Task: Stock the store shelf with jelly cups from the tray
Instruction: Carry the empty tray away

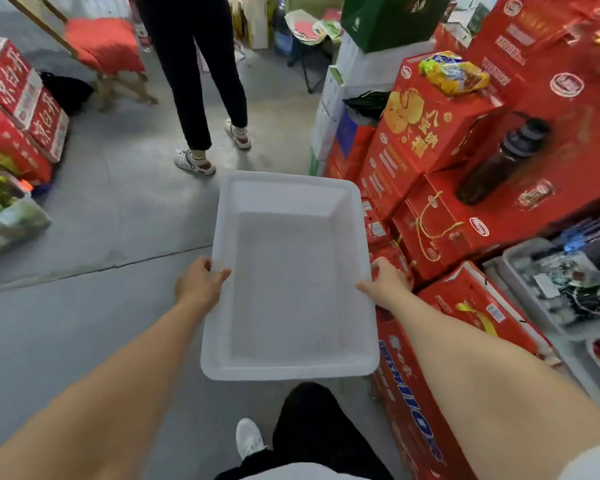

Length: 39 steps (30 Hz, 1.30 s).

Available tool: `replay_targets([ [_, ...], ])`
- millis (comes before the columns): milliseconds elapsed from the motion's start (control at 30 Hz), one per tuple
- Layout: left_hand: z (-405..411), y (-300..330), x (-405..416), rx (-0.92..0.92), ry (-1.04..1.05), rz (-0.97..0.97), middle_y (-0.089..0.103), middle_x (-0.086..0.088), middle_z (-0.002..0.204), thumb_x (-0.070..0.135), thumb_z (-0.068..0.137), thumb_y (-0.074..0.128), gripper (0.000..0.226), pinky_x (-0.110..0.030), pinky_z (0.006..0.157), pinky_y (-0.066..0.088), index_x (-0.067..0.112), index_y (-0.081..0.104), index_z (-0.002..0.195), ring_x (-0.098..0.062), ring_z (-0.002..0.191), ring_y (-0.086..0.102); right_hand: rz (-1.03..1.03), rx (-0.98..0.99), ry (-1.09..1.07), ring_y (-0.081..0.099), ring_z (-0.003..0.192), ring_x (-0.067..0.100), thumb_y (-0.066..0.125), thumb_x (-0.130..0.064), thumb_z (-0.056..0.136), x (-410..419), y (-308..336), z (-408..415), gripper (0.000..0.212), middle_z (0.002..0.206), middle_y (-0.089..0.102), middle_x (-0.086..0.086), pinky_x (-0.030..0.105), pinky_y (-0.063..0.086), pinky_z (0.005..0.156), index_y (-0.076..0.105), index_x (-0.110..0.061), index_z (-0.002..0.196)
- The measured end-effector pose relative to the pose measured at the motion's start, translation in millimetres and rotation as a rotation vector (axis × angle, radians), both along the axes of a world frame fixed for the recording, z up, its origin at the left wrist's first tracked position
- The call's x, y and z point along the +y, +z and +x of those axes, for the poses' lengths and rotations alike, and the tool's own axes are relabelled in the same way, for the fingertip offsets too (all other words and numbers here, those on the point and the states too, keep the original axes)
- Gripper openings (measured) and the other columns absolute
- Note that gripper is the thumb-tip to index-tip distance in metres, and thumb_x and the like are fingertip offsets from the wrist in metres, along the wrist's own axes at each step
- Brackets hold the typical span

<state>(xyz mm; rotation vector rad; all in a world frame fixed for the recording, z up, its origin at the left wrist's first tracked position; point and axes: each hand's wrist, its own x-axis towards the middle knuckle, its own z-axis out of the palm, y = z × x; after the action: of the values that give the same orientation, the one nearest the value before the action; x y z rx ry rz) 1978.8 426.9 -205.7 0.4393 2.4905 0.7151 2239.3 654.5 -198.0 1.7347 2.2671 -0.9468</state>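
Note:
A white plastic tray [289, 188] hangs in the air in front of me above the grey floor, and nothing lies in it. My left hand [200, 284] grips its left rim, thumb over the edge. My right hand [387, 284] grips the right rim the same way. No jelly cups and no shelf are in view.
Stacked red gift cartons [440, 140] crowd the right side, with a dark bottle [503, 161] lying on one. Grey trays of goods [548, 292] sit at the far right. A person in black trousers [201, 81] stands ahead. Red boxes [18, 109] and a chair [104, 46] are left.

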Motion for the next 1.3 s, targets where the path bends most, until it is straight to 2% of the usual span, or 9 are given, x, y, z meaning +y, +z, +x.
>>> replay_targets([
  [267,-113,-45,142,-0.039,-0.177,-0.059,0.066,-0.013,0.1,0.041,0.091,0.066,0.038,-0.034,0.069,0.04,0.006,0.058,0.105,-0.032,0.092,0.061,-0.058,0.04,-0.199,0.055,0.081,0.019,0.076,-0.029,0.083,93,-31,-75,0.031,0.093,0.06,0.0,0.024,0.03,0.052,0.053,-0.02,0.103],
  [500,-185,-39,253,-0.054,-0.317,-0.077,0.063,-0.01,0.086,0.039,0.089,0.069,0.034,-0.039,0.073,0.045,0.008,0.058,0.096,-0.033,0.089,0.06,-0.105,0.031,-0.38,0.059,0.086,0.02,0.076,-0.028,0.082,157,-33,-122,0.031,0.092,0.062,-0.002,0.031,0.038,0.063,0.054,-0.02,0.101],
  [600,-208,-38,294,-0.032,-0.414,-0.083,0.064,-0.012,0.088,0.04,0.09,0.068,0.035,-0.036,0.069,0.041,0.008,0.057,0.095,-0.034,0.09,0.06,-0.091,0.013,-0.436,0.056,0.082,0.019,0.074,-0.028,0.083,171,-31,-137,0.028,0.084,0.056,-0.007,0.026,0.031,0.054,0.053,-0.02,0.099],
  [700,-227,-41,333,-0.044,-0.52,-0.102,0.062,-0.01,0.089,0.041,0.092,0.064,0.034,-0.033,0.067,0.034,0.008,0.056,0.096,-0.033,0.092,0.059,-0.073,0.006,-0.536,0.053,0.079,0.016,0.075,-0.028,0.083,177,-34,-151,0.03,0.081,0.053,-0.009,0.025,0.03,0.054,0.052,-0.019,0.098],
  [800,-246,-49,362,-0.061,-0.641,-0.126,0.059,-0.009,0.092,0.041,0.093,0.062,0.036,-0.032,0.07,0.035,0.008,0.055,0.105,-0.031,0.091,0.056,-0.102,0.02,-0.671,0.054,0.079,0.018,0.075,-0.026,0.084,167,-41,-164,0.03,0.078,0.053,-0.009,0.03,0.034,0.058,0.05,-0.02,0.099],
  [1000,-290,-74,400,-0.126,-0.877,-0.128,0.063,-0.007,0.085,0.04,0.09,0.066,0.029,-0.032,0.064,0.041,0.014,0.054,0.094,-0.03,0.081,0.06,-0.15,0.045,-0.963,0.055,0.074,0.017,0.076,-0.03,0.082,104,-75,-206,0.035,0.091,0.063,0.0,0.029,0.035,0.056,0.051,-0.017,0.101],
  [1133,-315,-103,406,-0.083,-1.042,-0.211,0.066,-0.009,0.089,0.04,0.09,0.066,0.029,-0.035,0.068,0.044,0.015,0.053,0.094,-0.032,0.087,0.06,-0.227,0.159,-1.157,0.056,0.079,0.016,0.077,-0.016,0.082,54,-114,-250,0.035,0.098,0.062,0.004,0.029,0.039,0.064,0.049,-0.013,0.103],
  [1200,-324,-120,399,-0.078,-1.089,-0.249,0.066,-0.011,0.089,0.039,0.09,0.066,0.03,-0.038,0.073,0.047,0.013,0.054,0.094,-0.033,0.089,0.06,-0.265,0.165,-1.215,0.056,0.078,0.017,0.077,-0.011,0.082,32,-135,-267,0.035,0.098,0.062,0.005,0.027,0.039,0.06,0.048,-0.012,0.102],
  [1300,-334,-150,382,-0.088,-1.12,-0.298,0.066,-0.013,0.086,0.035,0.09,0.067,0.03,-0.038,0.072,0.046,0.008,0.055,0.094,-0.033,0.087,0.06,-0.334,0.154,-1.258,0.059,0.081,0.022,0.078,-0.011,0.08,6,-171,-282,0.036,0.098,0.064,0.006,0.029,0.043,0.065,0.047,-0.012,0.1],
])
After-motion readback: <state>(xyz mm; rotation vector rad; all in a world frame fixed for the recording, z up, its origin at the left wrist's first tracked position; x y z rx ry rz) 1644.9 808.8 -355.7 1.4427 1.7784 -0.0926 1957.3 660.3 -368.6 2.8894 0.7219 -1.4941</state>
